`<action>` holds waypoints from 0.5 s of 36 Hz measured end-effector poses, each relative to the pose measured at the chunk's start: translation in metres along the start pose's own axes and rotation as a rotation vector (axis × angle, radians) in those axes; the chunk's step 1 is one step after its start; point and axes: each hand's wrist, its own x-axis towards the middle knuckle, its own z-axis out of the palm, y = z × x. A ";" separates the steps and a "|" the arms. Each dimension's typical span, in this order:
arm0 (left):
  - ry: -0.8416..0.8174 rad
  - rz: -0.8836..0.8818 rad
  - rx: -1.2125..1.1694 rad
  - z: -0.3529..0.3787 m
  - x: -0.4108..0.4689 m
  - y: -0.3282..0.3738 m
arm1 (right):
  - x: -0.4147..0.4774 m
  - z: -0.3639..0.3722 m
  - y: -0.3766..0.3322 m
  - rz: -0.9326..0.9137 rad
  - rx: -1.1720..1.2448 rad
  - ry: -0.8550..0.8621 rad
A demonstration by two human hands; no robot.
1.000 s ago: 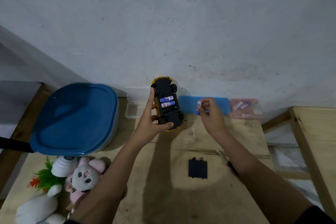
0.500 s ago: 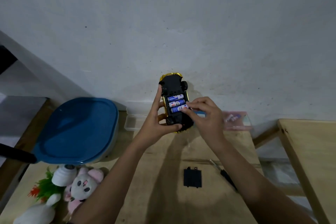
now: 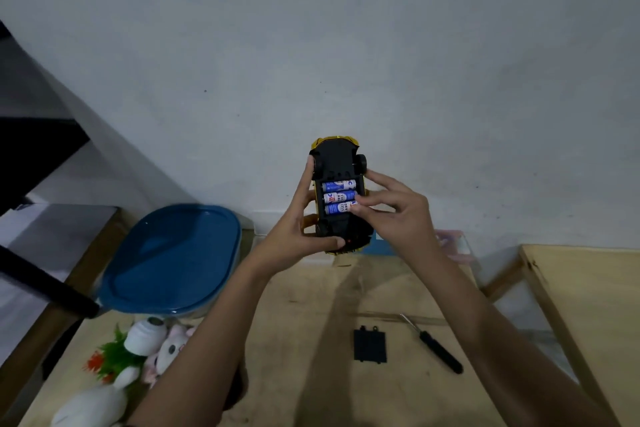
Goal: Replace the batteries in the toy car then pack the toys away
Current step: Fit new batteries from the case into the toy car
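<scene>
Three batteries [image 3: 339, 197] sit in the upturned toy car [image 3: 337, 163], gripped by the left hand [image 3: 294, 232] at twelve o'clock; the right hand [image 3: 398, 215] pinches the lowest. Battery cover [image 3: 370, 346] lies off at five o'clock, plush toys [image 3: 166, 350] unpacked

The person's two forearms [image 3: 214, 340] are showing bare along all their visible length, slender and tapering toward the wrists, while the left hand [image 3: 291, 236] and the right hand [image 3: 401, 218] are likewise going uncovered, with short pale fingernails showing at the right hand's fingertips [image 3: 360, 200].
</scene>
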 end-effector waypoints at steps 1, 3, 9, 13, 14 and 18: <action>-0.003 0.007 0.007 0.001 -0.002 0.004 | -0.002 0.002 -0.003 -0.010 -0.008 0.012; -0.009 0.020 0.031 0.002 -0.007 0.011 | -0.007 0.004 -0.008 -0.013 -0.037 0.024; 0.022 0.042 0.049 0.003 -0.025 0.027 | -0.016 -0.001 -0.030 -0.104 -0.062 -0.043; 0.022 0.058 0.036 0.001 -0.036 0.036 | -0.021 -0.006 -0.043 -0.140 -0.149 -0.126; 0.021 0.064 0.038 0.001 -0.039 0.038 | -0.022 -0.007 -0.045 -0.151 -0.175 -0.129; 0.022 0.078 0.045 0.003 -0.048 0.043 | -0.027 -0.006 -0.057 -0.162 -0.190 -0.082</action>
